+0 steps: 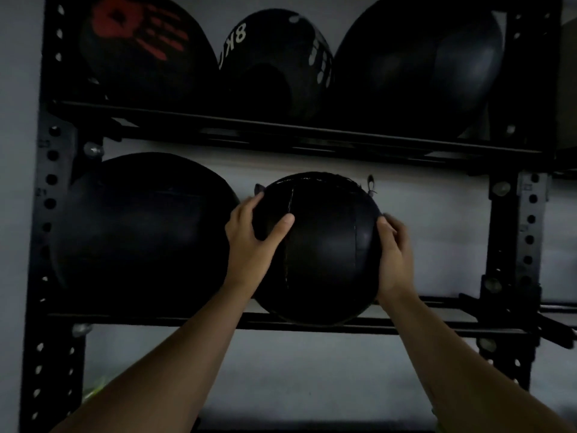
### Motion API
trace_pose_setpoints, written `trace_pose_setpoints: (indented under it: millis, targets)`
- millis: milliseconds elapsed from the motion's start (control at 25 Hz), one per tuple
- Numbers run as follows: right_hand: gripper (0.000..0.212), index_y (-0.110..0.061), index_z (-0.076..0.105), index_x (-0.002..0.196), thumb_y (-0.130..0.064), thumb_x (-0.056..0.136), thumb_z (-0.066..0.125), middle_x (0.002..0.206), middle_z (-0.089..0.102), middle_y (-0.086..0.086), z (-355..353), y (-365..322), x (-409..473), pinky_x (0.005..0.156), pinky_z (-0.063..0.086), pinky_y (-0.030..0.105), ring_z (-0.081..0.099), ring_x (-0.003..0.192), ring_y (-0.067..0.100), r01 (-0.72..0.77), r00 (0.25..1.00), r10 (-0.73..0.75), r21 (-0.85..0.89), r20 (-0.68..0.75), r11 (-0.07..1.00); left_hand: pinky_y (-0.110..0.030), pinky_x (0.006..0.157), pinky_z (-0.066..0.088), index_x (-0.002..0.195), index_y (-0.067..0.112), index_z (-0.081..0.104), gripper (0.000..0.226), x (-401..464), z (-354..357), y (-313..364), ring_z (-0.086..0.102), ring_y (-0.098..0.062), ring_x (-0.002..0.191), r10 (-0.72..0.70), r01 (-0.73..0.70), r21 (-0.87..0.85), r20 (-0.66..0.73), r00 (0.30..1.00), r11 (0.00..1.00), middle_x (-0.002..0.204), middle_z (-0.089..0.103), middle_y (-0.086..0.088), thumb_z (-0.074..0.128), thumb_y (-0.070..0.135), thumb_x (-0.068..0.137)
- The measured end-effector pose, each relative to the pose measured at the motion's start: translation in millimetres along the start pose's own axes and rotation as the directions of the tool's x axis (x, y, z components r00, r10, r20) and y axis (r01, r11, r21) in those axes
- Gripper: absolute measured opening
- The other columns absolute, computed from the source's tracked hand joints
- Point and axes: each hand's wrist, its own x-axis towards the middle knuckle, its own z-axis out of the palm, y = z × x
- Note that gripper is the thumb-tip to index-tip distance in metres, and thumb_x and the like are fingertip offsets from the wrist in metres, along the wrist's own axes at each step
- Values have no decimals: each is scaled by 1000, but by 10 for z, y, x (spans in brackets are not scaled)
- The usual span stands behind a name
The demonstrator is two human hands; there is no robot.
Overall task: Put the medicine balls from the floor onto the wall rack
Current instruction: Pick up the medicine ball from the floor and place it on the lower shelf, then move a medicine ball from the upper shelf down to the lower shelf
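Observation:
A black stitched medicine ball (324, 251) sits at the middle of the lower shelf of the black wall rack (312, 323). My left hand (253, 242) grips its left side, thumb across the front. My right hand (395, 254) holds its right side, fingers curled round the back. The ball's underside rests at the shelf's front rail. To its left a larger black ball (140, 232) sits on the same shelf, close to my left hand.
The upper shelf (281, 126) holds three black balls: one with a red handprint (140, 45), one marked 8K (274, 60), one plain (418, 64). Perforated uprights (527, 239) frame the rack. Shelf space lies right of the held ball. A grey wall is behind.

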Motion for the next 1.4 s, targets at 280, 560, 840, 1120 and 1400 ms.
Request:
trace_pose_setpoints:
  millis: [280,560,840,1120,1400]
  targets:
    - [56,-43,58,142,-66,91,56,147,50,2,205,480,621,119,41,51,48,141,27,131,980,-89,-239,177,962,-50,125,36,145,48,55,77,512,414,-510,41,-14,149,-37,38,152,-10,999,988,155,50,12,62,80,75]
    - [71,-50,52,144,-81,80,46,150,45,-3,226,531,667,120,36,55,42,143,25,137,979,-93,-250,181,958,-45,125,36,143,48,57,70,559,461,-639,46,-11,146,20,-6,181,-76,997,983,151,54,13,59,78,81]
    - [65,-50,39,154,-75,95,41,158,40,0,128,447,698,120,35,54,37,147,31,158,957,-42,-394,289,905,-48,128,28,157,43,41,76,505,384,-462,34,-18,155,-52,35,333,42,998,942,165,41,7,48,78,90]
    - [44,-34,58,135,-56,97,53,122,68,1,-101,-368,843,91,53,39,63,116,27,318,945,-177,-656,274,684,-43,119,38,144,27,59,43,687,399,325,48,-19,141,196,-332,608,280,940,721,147,57,6,54,43,105]
    - [19,-26,71,104,-39,94,61,96,69,-3,-641,-1699,1624,75,42,32,61,91,23,447,871,-446,-711,207,542,-44,111,40,136,18,65,36,1253,866,1492,54,-25,130,395,-540,716,385,834,442,140,61,-2,59,29,102]
